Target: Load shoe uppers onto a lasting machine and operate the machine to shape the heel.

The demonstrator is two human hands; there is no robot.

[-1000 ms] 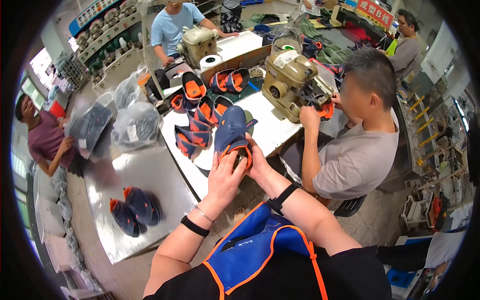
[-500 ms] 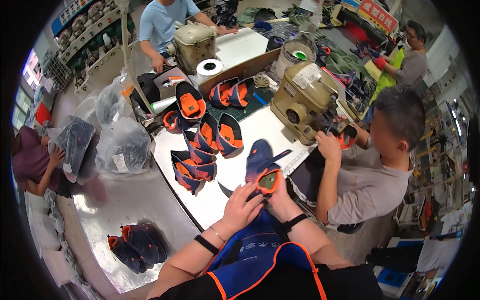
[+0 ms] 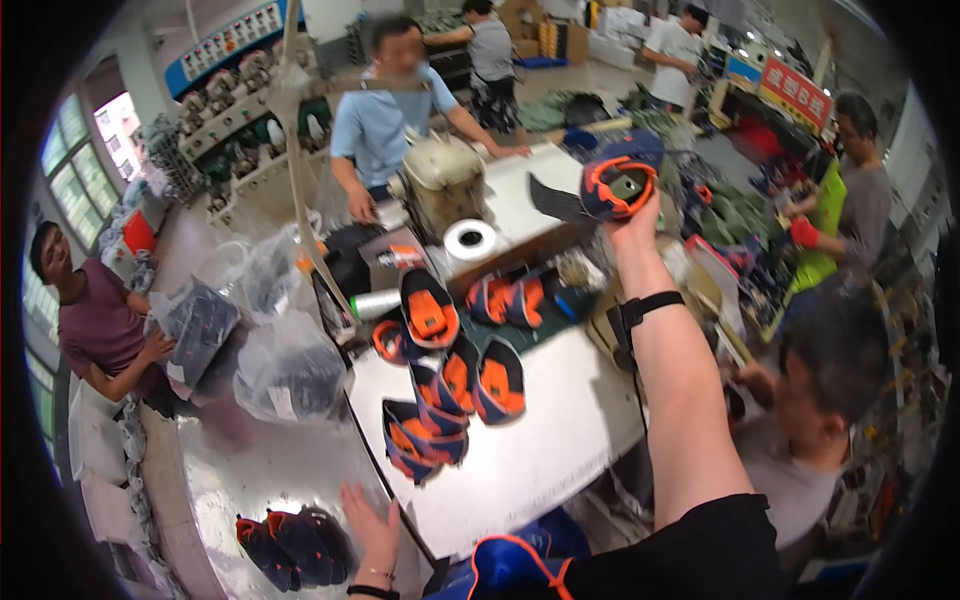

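Navy fabric with orange trim covers the shoe (image 3: 607,188) that the person's right hand (image 3: 636,226) holds up at arm's length, above the far side of the white-topped table (image 3: 560,450). That hand grips it from below, though most of its fingers are hidden behind it; the shoe's opening faces the wearer, dull green shows inside, and a dark strap (image 3: 562,203) juts out to the left. The left hand (image 3: 372,533) is low, near the seam between the white top and a shiny metal table (image 3: 215,470), fingers spread and nothing visible in them; whether it touches either surface cannot be told. Just left of it, dark shoes with orange linings (image 3: 300,548) stand side by side on the metal. Navy-and-orange uppers (image 3: 437,432) cluster on the white top, with a white thread cone (image 3: 486,245) and a beige sewing machine (image 3: 445,180) beyond. A co-worker in light blue (image 3: 385,130) is behind the machine.
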